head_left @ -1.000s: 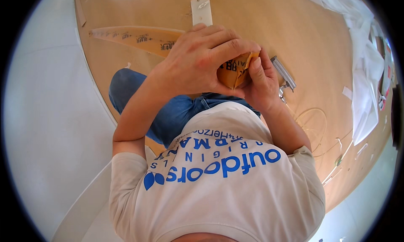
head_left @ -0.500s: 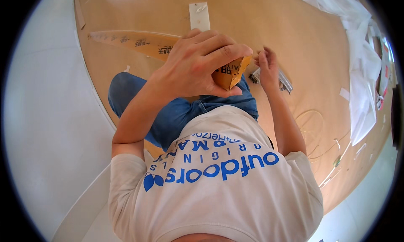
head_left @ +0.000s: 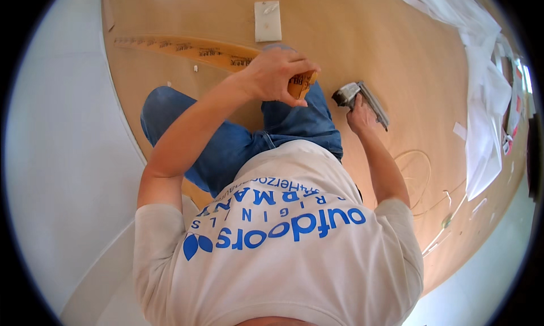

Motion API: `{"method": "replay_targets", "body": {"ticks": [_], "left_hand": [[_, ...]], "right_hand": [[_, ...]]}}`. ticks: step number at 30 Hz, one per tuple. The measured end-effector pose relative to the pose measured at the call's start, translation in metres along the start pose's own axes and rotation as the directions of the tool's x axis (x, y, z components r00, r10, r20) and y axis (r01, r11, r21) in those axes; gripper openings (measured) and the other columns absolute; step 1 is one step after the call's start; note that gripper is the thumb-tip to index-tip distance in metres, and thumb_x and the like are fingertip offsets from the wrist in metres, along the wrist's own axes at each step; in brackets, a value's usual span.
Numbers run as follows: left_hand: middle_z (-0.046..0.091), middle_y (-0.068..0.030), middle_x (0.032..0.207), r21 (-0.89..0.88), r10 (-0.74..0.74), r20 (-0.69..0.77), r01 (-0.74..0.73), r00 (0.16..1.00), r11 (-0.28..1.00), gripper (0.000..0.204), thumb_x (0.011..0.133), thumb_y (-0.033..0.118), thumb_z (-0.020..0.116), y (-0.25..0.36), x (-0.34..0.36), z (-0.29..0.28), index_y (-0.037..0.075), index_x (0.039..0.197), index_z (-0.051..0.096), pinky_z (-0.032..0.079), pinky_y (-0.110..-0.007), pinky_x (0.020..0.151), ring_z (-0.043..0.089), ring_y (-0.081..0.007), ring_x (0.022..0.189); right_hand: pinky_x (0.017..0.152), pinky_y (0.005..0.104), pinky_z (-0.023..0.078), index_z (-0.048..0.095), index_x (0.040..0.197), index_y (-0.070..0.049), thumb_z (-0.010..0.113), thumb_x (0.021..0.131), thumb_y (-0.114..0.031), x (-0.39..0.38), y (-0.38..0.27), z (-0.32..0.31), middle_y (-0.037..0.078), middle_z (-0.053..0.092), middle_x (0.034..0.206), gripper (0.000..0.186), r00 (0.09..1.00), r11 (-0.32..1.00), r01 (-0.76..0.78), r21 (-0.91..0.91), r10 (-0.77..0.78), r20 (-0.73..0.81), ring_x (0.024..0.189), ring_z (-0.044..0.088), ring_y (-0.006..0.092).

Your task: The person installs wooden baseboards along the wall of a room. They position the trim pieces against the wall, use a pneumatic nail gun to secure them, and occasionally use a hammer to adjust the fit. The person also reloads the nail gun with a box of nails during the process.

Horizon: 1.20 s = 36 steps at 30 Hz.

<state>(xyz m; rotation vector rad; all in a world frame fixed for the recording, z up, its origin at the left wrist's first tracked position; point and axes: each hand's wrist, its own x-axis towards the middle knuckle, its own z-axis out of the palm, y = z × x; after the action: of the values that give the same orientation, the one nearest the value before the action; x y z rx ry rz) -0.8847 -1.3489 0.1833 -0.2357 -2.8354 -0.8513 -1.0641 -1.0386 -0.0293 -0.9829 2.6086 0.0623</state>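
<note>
My left hand (head_left: 277, 76) grips a folded orange piece with black print (head_left: 300, 85) between thumb and fingers, above my right thigh. A long orange printed strip (head_left: 187, 48) runs from beside that hand toward the upper left; whether the two join is hidden. At the right, my right hand (head_left: 360, 113) is closed on a silver staple or nail gun (head_left: 371, 102), which lies tilted on or just above the brown surface (head_left: 419, 71) beside my leg.
A small white rectangular piece (head_left: 267, 21) lies beyond my hands. Crumpled white sheeting (head_left: 481, 127) lines the right side, with thin cords (head_left: 428, 164) near my right arm. A pale floor (head_left: 56, 156) borders the curved brown surface on the left. My jeans-clad legs (head_left: 187, 127) rest on the brown surface.
My right hand let go of the orange piece, moved right and down, and took hold of the metal gun. My left hand moved up slightly, still holding the orange piece.
</note>
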Motion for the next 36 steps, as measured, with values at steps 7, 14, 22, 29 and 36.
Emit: {"method": "replay_targets", "body": {"ticks": [7,14,22,29,36], "left_hand": [[0.067,-0.0090,0.113,-0.041,-0.087,0.185,0.096,0.979,0.995,0.068,0.071,0.045,0.086,-0.035,0.018,0.043,0.016,0.128,0.062,0.053,-0.044,0.088,0.065,-0.0330,0.106],[0.067,-0.0101,0.114,-0.041,-0.152,0.270,0.169,0.951,0.985,0.068,0.073,0.044,0.086,-0.044,0.024,0.047,0.017,0.130,0.061,0.052,-0.044,0.092,0.064,-0.0342,0.108],[0.066,-0.0112,0.117,-0.055,-0.148,0.288,0.170,0.946,0.984,0.069,0.072,0.042,0.087,-0.052,0.025,0.052,0.014,0.129,0.061,0.052,-0.044,0.095,0.063,-0.0341,0.111],[0.065,-0.0116,0.116,-0.024,-0.147,0.291,0.161,0.945,0.987,0.070,0.071,0.043,0.086,-0.045,0.029,0.049,0.012,0.129,0.061,0.052,-0.044,0.096,0.063,-0.0346,0.111],[0.063,-0.0122,0.119,-0.008,-0.151,0.291,0.160,0.945,0.987,0.069,0.072,0.043,0.086,-0.040,0.034,0.049,0.012,0.128,0.062,0.052,-0.045,0.095,0.063,-0.0363,0.109]], "right_hand": [[0.060,0.0341,0.053,0.054,0.129,-0.004,0.066,0.096,-0.025,-0.040,0.011,-0.185,0.005,0.063,0.085,0.040,0.887,0.262,-0.415,0.871,-0.096,0.451,0.071,0.063,0.0171],[0.065,0.0292,0.060,0.053,0.138,-0.002,0.064,0.098,-0.021,-0.085,-0.041,-0.195,0.014,0.064,0.135,0.046,0.891,-0.642,-0.439,0.628,-0.224,0.394,0.075,0.063,0.0148],[0.058,0.0290,0.054,0.044,0.143,-0.001,0.060,0.099,-0.017,-0.088,-0.048,-0.137,0.008,0.061,0.140,0.049,0.857,-0.713,-0.512,0.479,-0.387,0.341,0.065,0.056,0.0102],[0.058,0.0282,0.054,0.049,0.138,-0.002,0.060,0.099,-0.017,-0.082,-0.050,-0.140,0.007,0.063,0.135,0.043,0.862,-0.678,-0.504,0.534,-0.360,0.356,0.065,0.054,0.0098],[0.059,0.0281,0.053,0.053,0.134,-0.004,0.060,0.099,-0.016,-0.078,-0.049,-0.136,0.006,0.065,0.131,0.038,0.856,-0.655,-0.516,0.552,-0.366,0.366,0.066,0.054,0.0101]]}}
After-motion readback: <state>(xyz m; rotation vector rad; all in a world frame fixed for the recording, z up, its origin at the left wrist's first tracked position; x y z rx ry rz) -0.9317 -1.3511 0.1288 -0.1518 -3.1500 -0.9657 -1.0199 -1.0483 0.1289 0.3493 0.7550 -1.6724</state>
